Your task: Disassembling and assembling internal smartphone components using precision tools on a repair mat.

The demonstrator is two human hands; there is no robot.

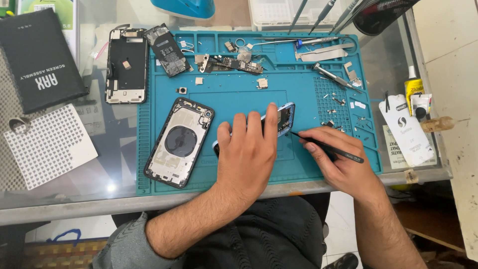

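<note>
Mid-frame, your left hand [246, 149] lies flat on the blue-framed opened phone [284, 118]; your right hand [338, 159] pinches thin black tweezers [326, 147], which could slip and gouge it.

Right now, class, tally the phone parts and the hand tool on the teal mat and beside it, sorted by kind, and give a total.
Phone housings: 2 – a black one lying open and a blue one under the left hand
Screen frame: 1, off the mat's left edge
Battery: 1
Circuit board: 1
Black tool in the right hand: 1
Total: 6
</note>
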